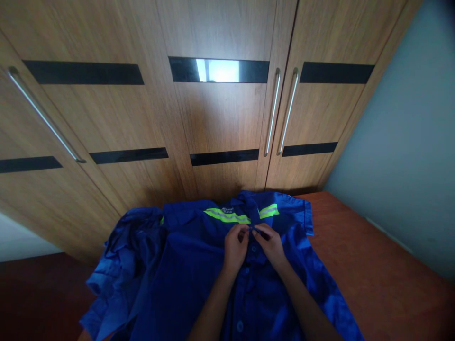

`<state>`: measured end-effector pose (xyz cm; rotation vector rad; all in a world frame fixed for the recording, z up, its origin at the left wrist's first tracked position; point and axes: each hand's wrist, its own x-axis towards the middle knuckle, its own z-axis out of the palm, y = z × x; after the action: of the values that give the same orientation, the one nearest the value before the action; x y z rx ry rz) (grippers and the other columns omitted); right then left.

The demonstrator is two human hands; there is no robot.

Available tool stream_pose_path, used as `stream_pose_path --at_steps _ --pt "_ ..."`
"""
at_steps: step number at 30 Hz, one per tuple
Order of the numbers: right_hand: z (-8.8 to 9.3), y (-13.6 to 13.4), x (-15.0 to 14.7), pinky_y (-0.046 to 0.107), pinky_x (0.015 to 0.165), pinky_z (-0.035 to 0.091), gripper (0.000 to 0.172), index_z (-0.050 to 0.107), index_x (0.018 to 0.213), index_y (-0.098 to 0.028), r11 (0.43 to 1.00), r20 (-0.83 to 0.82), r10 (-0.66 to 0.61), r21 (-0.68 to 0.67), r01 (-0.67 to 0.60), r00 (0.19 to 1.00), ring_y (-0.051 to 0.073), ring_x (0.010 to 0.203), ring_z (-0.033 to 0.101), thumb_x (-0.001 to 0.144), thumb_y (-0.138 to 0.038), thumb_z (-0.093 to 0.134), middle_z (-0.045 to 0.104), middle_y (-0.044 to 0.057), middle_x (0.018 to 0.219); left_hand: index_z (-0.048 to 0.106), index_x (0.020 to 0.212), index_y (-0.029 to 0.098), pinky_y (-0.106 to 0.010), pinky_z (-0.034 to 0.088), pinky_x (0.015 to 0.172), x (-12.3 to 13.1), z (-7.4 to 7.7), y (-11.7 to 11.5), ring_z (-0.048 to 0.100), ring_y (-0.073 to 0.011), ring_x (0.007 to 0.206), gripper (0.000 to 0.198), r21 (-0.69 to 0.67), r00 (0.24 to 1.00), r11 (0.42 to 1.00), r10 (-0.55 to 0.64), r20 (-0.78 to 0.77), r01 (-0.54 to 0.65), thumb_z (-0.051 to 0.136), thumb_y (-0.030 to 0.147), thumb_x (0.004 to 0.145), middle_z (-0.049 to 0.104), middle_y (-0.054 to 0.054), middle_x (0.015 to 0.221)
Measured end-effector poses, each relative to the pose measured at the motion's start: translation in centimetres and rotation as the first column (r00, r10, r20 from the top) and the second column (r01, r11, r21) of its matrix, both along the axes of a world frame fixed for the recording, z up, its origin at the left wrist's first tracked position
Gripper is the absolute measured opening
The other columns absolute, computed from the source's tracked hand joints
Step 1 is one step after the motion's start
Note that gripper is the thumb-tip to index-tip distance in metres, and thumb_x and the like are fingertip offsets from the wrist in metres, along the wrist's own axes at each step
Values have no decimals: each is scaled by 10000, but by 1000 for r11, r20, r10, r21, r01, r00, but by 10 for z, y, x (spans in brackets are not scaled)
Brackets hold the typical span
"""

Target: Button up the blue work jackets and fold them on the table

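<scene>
A blue work shirt [192, 270] with yellow-green reflective strips [227, 216] across the chest lies spread out, its collar end away from me. My left hand [236, 244] and my right hand [272, 244] meet at the upper front placket, just below the strips. Both hands are closed in a pinch on the shirt's front edge, fingertips almost touching. Whatever small part sits between the fingertips is hidden. Below the hands, a button [253, 248] shows on the placket, with more buttons in line toward me.
A crumpled blue garment [124, 265] lies against the shirt's left side. The reddish-brown surface [369, 265] extends to the right. Behind stands a wooden wardrobe [220, 118] with metal handles [273, 113]. A pale wall [401, 156] rises on the right.
</scene>
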<state>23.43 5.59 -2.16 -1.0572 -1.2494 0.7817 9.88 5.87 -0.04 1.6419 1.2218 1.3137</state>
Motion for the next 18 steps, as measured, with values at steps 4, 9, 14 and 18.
stream_pose_path --at_steps 4,9,14,18 --pt "-1 -2 -2 346 804 506 164 737 870 -236 1000 82 -2 21 0 997 211 856 636 772 -354 677 687 49 872 669 870 201 -256 495 721 -2 1 -3 639 -156 788 165 23 998 1000 20 -66 -19 526 154 802 684 -21 853" --pt "-1 -4 -1 352 826 497 158 723 910 -232 999 136 -31 36 27 990 220 891 635 801 -315 644 687 58 912 665 865 188 -262 499 732 -3 -2 -2 644 -155 792 160 30 993 998 61 -98 -58 519 143 817 692 -30 859" --pt "-3 -5 0 337 795 495 195 705 960 -226 1000 242 -9 26 3 970 214 844 629 789 -283 630 684 46 868 678 882 197 -277 501 757 -3 -2 -3 643 -162 812 179 48 991 997 59 -124 -53 524 135 814 694 -34 877" --pt "-3 -6 0 329 780 494 240 690 973 -223 1000 271 4 10 -7 962 213 811 621 745 -292 657 681 34 842 691 862 203 -296 507 778 -3 -2 -3 651 -172 821 190 32 990 997 68 -124 -64 527 128 803 705 -38 877"
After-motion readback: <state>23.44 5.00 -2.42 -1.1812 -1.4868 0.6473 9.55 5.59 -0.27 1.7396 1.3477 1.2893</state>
